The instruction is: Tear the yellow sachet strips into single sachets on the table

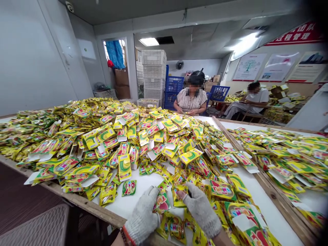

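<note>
My left hand [144, 216], in a white knitted glove with an orange cuff, closes round a small open carton [163, 201] printed in yellow, green and red. The white flap of that carton stands out on its right side. My right hand [202, 209], gloved too with the thumb tip bare, pinches a shiny yellow sachet [178, 196] beside the carton's open end. More sachets [176, 228] lie below and between my hands. A green sachet [128, 188] rests alone on the white tabletop [118, 204], left of my left hand.
A large heap of cartons [125, 136] and sachets covers the table ahead. A wooden divider [269, 191] runs along the right, with more cartons [294, 167] beyond it. A co-worker [191, 97] sits across; another person [252, 99] sits farther back. White crates [153, 73] stand stacked behind.
</note>
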A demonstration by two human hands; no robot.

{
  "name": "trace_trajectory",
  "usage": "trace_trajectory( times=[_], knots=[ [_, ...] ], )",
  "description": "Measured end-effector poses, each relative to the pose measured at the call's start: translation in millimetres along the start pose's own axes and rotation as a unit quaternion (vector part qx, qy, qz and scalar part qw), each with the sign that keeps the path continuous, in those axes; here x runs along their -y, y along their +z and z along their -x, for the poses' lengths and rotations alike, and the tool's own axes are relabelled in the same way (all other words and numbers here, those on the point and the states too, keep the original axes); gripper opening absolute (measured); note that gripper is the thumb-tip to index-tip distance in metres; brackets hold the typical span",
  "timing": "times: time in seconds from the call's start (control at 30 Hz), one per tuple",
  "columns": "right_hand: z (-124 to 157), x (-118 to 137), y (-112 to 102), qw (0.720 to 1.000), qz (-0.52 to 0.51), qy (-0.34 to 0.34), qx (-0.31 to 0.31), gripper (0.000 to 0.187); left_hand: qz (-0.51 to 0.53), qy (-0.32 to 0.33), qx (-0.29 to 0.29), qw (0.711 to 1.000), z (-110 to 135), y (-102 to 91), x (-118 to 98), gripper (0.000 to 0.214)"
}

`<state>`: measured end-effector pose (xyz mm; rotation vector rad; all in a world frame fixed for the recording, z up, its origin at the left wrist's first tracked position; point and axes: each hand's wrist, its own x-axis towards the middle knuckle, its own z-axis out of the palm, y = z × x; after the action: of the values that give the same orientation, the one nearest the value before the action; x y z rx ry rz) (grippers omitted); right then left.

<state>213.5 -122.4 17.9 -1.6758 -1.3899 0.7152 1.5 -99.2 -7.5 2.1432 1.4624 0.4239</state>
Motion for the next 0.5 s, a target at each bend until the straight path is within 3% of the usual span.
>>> trace_trajectory(
  times=[0.1, 0.2, 0.33, 0.5],
  knots=[
    [4, -9, 4, 0.992, -0.057, 0.043, -0.1, 0.045, 0.019, 0.01, -0.019, 1.0, -3, 0.8, -1, 0.079],
    [11, -17, 11, 0.99, -0.075, 0.051, -0.105, 0.047, 0.032, 0.012, -0.024, 0.999, -3, 0.9, -5, 0.073],
    [14, -13, 10, 0.999, -0.041, 0.014, -0.004, 0.036, 0.024, 0.023, -0.023, 0.999, 0, 1.2, -7, 0.063],
    [3, 9, -9, 0.991, -0.014, -0.034, 0.131, 0.019, -0.003, 0.069, -0.02, 0.997, 3, 6.2, -4, 0.066]
  ],
)
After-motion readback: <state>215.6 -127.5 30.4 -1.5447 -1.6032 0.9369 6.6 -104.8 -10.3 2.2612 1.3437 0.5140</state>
